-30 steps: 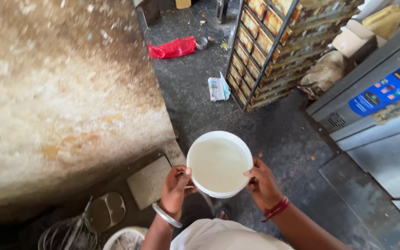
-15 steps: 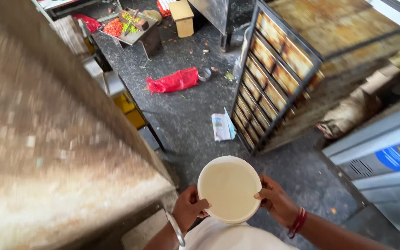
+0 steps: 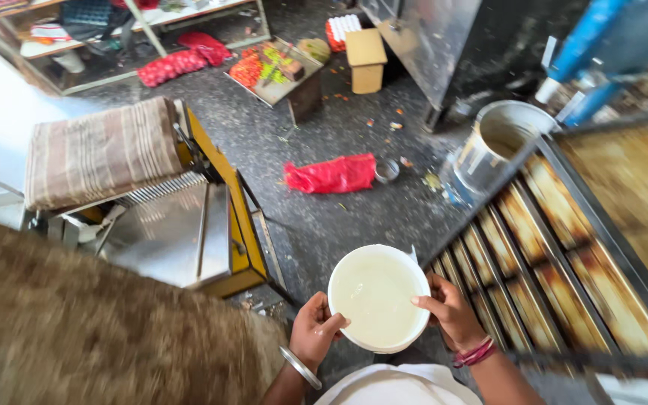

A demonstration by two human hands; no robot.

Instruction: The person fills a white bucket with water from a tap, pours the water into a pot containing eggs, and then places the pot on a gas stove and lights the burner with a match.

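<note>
Round white plastic bucket (image 3: 379,297) of pale liquid, nearly full, carried level at waist height over the dark speckled floor (image 3: 324,225). Left hand (image 3: 314,330) clasped on its near-left rim, right hand (image 3: 450,309) clasped on its right rim, thumb over the edge. 2 hands gripping, nothing poured or set down yet. Tall metal rack of baking trays (image 3: 556,255) just to the right; red sack (image 3: 331,174) and steel pot (image 3: 493,146) well ahead.
</note>
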